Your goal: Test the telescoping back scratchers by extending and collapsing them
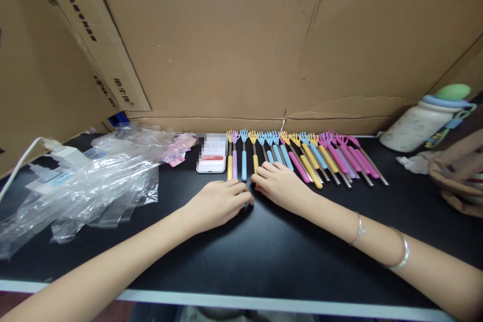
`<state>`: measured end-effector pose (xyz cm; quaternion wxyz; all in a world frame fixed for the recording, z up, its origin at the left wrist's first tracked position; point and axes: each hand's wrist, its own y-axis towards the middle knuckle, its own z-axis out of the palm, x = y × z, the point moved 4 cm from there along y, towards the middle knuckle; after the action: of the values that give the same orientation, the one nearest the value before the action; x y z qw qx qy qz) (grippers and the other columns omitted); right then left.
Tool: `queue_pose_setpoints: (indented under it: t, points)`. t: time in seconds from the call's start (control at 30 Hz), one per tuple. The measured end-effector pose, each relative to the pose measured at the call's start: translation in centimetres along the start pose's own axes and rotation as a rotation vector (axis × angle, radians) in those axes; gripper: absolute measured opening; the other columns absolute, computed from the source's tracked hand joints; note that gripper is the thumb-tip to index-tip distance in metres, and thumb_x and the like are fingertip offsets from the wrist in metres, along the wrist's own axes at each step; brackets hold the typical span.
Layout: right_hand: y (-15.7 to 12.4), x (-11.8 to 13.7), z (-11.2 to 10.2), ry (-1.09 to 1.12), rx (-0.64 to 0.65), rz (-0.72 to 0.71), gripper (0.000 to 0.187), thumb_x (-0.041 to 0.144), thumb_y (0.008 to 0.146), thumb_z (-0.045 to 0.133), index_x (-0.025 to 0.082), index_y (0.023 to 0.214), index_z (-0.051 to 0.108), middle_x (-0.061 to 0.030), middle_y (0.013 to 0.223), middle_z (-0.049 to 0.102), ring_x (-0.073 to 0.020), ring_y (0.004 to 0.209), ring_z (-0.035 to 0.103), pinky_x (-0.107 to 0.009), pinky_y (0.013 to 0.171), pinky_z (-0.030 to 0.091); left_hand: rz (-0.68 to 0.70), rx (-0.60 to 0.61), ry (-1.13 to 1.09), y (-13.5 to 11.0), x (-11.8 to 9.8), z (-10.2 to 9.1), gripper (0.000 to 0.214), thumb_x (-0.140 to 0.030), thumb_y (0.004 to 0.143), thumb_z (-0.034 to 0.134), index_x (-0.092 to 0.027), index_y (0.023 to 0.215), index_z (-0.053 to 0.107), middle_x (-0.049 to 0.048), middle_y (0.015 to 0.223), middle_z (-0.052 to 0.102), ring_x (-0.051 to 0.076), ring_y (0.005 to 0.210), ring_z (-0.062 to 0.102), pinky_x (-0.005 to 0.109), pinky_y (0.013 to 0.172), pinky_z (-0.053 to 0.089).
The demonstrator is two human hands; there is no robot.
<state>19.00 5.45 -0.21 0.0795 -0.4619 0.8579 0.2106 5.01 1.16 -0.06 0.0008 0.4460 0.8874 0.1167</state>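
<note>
Back scratchers with claw-shaped heads and coloured handles lie in a row on the black table. My right hand [281,183] has its fingers bent around the lower end of a yellow back scratcher [255,161]; its fingers hide the handle's tip. To the left, my left hand [221,204] rests palm down with its fingers loosely bent and nothing visible in them. Just beyond its knuckles lie a purple back scratcher [234,161] and another yellow-handled one [230,166], side by side. A blue back scratcher [244,161] lies alone between the hands.
Several pink, yellow and blue back scratchers [339,158] overlap at the right. A phone [212,153] stands behind my left hand. Clear plastic bags [109,176] and a white charger [70,158] are at the left. Cardboard [226,50] walls the back; a bottle [422,123] leans at the right.
</note>
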Motion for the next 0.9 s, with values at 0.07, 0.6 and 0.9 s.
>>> queue_pose_setpoints:
  t: [0.07, 0.6, 0.9]
  points:
    - [-0.1, 0.0, 0.0, 0.002, -0.007, 0.005, 0.013, 0.022, 0.089, 0.044, 0.017, 0.085, 0.055, -0.0041, 0.082, 0.056, -0.0178, 0.083, 0.045, -0.031, 0.069, 0.027, 0.003, -0.008, -0.003, 0.0, 0.0, 0.0, 0.02, -0.02, 0.092, 0.035, -0.021, 0.1, 0.054, 0.0019, 0.095, 0.058, 0.014, 0.085, 0.052, 0.024, 0.067, 0.041]
    - [-4.8, 1.8, -1.9, 0.222, -0.014, -0.095, 0.023, 0.02, 0.091, 0.036, 0.017, 0.081, 0.056, -0.003, 0.073, 0.055, -0.0131, 0.072, 0.046, -0.025, 0.063, 0.032, -0.029, -0.038, -0.053, 0.2, -0.1, 0.7, 0.024, -0.021, 0.093, 0.031, -0.021, 0.102, 0.053, 0.0034, 0.094, 0.057, 0.015, 0.088, 0.052, 0.024, 0.071, 0.042]
    - [-5.1, 1.4, -1.8, 0.399, 0.068, -0.011, 0.021, 0.019, 0.091, 0.036, 0.017, 0.09, 0.057, -0.0047, 0.085, 0.055, -0.0143, 0.083, 0.048, -0.026, 0.073, 0.036, 0.044, -0.029, -0.111, 0.4, -0.6, 0.6, 0.024, -0.018, 0.092, 0.032, -0.021, 0.1, 0.055, 0.0032, 0.098, 0.058, 0.014, 0.086, 0.052, 0.024, 0.074, 0.043]
